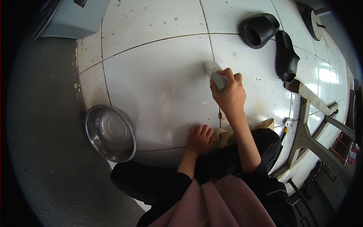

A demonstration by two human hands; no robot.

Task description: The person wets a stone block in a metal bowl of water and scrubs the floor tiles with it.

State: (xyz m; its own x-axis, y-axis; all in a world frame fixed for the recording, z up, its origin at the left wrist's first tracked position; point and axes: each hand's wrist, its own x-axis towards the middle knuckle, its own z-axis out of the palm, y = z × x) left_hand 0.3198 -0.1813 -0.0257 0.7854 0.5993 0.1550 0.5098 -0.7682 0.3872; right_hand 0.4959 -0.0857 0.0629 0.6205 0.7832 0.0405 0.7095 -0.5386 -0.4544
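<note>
- White square-tiled floor (151,75), scuffed and specked with dark marks, spreads across most of the view.
- Dark grey concrete surface (49,113) borders the tiles along the left.
- Black trousers (143,179) cover the person's bent legs at the bottom, with a dusky pink cloth (223,204) hanging in front.
- Off-white angular frame (321,151), worn at its edges, stands on the right.
- Pale blue-grey box (77,19) sits at the upper left.
- Round, shiny silver metal bowl (113,126) lies near the left knee, at the edge of the tiles.
- Two black slip-on sandals (260,31) lie apart at the upper right, pointing different ways.
- Right hand (230,92) is wrapped around a pale grey-green handheld tool, fingers curled over its top.
- Left hand (200,139) rests low on the tiles, fingers close together and slightly bent, just beside a curled beige strip (223,137).
- That pale grey-green handheld tool (218,79) is over the tile joint, its flared end pointing up and left; whether it presses the floor, I cannot tell.
</note>
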